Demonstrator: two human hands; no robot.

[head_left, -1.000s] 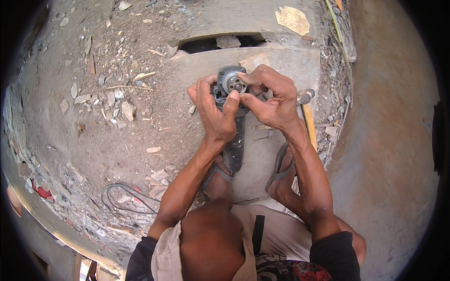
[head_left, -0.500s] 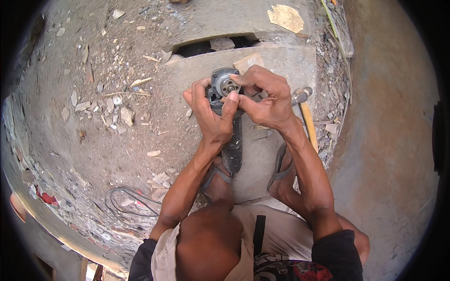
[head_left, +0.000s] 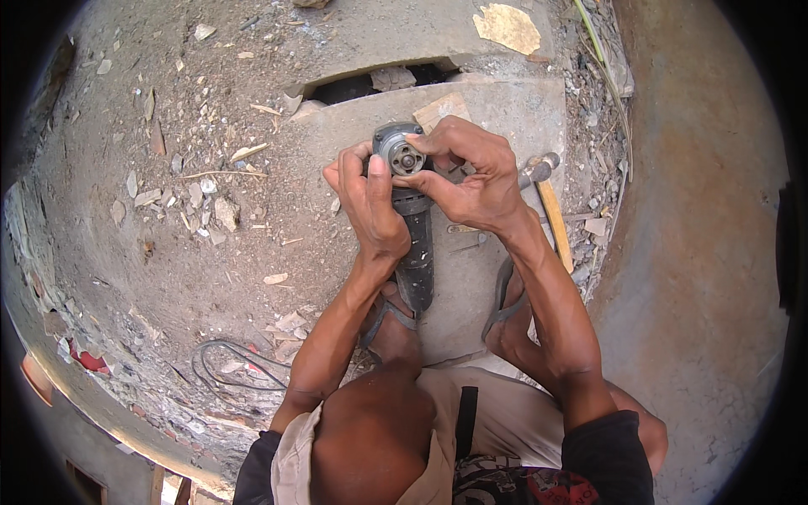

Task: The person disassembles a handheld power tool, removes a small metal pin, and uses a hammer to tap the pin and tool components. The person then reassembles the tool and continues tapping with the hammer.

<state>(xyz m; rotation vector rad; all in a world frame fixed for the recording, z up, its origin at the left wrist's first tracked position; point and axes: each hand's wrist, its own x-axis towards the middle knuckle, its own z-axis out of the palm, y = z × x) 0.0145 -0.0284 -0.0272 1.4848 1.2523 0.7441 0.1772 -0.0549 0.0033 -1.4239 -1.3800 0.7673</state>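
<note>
A coil of dark cable (head_left: 225, 364) lies on the rubble at the left; the left hand (head_left: 370, 206) has its fingers wrapped round a grey-and-black angle grinder (head_left: 410, 220), held head-up over the concrete slab (head_left: 497, 118); the right hand (head_left: 471, 172) pinches at the bare round spindle (head_left: 402, 156); both hands sit a little lower in view than before; a wooden-handled hammer (head_left: 547, 206) lies at the right.

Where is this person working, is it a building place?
Probably an outdoor building site. Both hands hold an angle grinder over a concrete slab, a hammer lies beside it, and rubble is scattered over the dirt.
</note>
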